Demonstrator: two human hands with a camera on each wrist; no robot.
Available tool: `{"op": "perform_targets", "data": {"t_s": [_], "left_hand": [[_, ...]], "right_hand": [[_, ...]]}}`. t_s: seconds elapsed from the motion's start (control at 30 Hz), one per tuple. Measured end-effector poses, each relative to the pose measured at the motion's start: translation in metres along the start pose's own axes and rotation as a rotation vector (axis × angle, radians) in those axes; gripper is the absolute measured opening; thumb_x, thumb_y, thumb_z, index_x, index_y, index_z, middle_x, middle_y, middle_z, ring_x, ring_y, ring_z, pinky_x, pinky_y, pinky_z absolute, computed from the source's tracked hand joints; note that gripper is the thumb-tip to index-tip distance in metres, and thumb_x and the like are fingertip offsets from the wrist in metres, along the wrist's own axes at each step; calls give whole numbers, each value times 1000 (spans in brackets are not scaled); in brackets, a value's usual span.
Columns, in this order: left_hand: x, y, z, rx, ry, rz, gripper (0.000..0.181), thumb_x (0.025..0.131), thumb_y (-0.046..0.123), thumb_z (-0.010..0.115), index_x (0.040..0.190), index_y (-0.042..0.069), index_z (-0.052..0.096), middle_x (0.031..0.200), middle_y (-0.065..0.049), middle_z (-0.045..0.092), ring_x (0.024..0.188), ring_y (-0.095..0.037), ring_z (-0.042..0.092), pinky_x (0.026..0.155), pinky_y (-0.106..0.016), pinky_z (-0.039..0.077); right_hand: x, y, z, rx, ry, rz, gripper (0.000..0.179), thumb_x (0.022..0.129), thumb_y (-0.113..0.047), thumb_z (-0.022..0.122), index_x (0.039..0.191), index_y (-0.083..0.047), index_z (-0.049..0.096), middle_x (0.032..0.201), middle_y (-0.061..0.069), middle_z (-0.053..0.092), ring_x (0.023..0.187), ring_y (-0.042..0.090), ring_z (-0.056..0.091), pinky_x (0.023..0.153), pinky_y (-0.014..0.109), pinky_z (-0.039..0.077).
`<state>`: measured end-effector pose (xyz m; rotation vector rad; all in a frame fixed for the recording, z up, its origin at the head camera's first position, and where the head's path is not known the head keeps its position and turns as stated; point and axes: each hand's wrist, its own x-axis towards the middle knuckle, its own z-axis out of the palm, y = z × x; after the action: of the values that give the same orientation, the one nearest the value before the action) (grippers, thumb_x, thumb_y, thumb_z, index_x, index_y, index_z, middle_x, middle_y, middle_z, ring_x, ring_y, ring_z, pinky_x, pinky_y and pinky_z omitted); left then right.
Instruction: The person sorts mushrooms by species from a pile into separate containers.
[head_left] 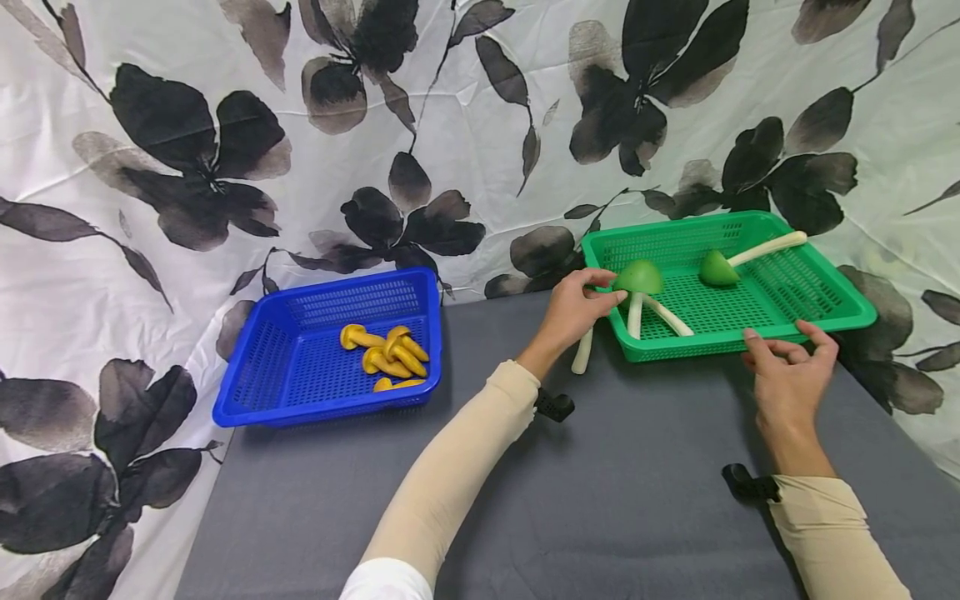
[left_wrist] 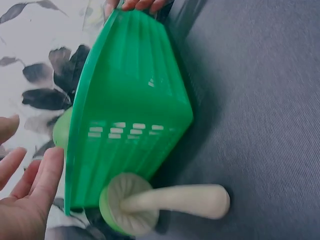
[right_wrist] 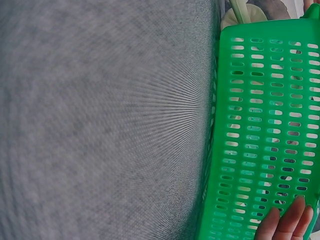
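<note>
My left hand (head_left: 577, 304) is at the left end of the green basket (head_left: 750, 340), its thumb and fingers apart beside a green mushroom cap (head_left: 638, 277). From that cap's underside run two white stems, perhaps of two mushrooms. Another green toy mushroom (head_left: 718, 268) leans at the basket's back wall, stem over the rim. Outside, on the table, lies a mushroom with a green cap and white stem (left_wrist: 180, 200), partly hidden by my left hand in the head view. At the front rim, my right hand (head_left: 793, 383) grips the basket, fingers against its outer wall (right_wrist: 265, 125).
To the left stands a blue basket (head_left: 300, 406) with several yellow mushrooms (head_left: 393, 350) in its right half. A grey cloth covers the table (head_left: 600, 500). Behind hangs a white curtain (head_left: 487, 208) with dark flowers, close to both baskets.
</note>
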<state>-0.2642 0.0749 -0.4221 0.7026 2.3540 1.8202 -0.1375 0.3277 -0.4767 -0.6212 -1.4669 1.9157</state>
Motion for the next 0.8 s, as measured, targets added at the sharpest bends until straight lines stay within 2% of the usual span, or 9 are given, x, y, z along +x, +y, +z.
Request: {"op": "perform_targets", "data": {"t_s": [0.17,0.33,0.4,0.5,0.63,0.73,0.8], "left_hand": [[-5,-15,-15,-104,62,9,33,96,11,72,128,6,66,123,-19,64,94,-28,72,73,-24,61],[-10,-30,-24,-208,118,-11,27,94,1,70,121,3,68,119,-28,63,98,-40,70,75,-39,64],[-12,-36,-27,-225,132,-19,28,93,-2,69,121,2,68,118,-30,63,99,-45,69,75,-43,64],[-16,-44,-29,-231,135,-33,33,92,-4,69,124,-3,66,118,-31,63,100,-50,67,75,-42,64],[-23,-58,-30,-216,132,-69,36,92,1,71,128,1,65,120,-26,64,92,-31,72,77,-38,64],[-28,-69,-29,-203,122,-90,38,93,4,73,130,6,64,122,-22,65,90,-13,70,80,-37,63],[-31,-75,-28,-206,107,-95,41,93,4,73,133,4,62,124,-23,65,93,-15,70,82,-38,63]], "right_hand": [[1,0,0,-10,-1,-2,74,83,-15,84,141,-23,39,87,0,63,63,10,65,61,14,55],[2,0,0,-4,-2,-8,74,83,-14,84,141,-22,39,86,0,64,62,9,65,61,14,55],[1,0,0,1,0,-8,74,83,-14,84,141,-22,39,86,0,64,62,9,65,60,14,55],[1,1,0,2,3,-8,73,83,-13,84,140,-22,39,87,0,64,62,9,65,60,14,54],[1,1,0,10,4,-6,72,83,-13,84,139,-23,39,87,0,63,62,9,65,60,14,55],[1,2,1,16,3,-9,73,83,-13,84,140,-22,39,87,0,63,62,9,65,60,14,55],[1,3,2,30,2,-13,74,83,-12,84,140,-20,39,86,1,63,61,10,65,60,14,55]]}}
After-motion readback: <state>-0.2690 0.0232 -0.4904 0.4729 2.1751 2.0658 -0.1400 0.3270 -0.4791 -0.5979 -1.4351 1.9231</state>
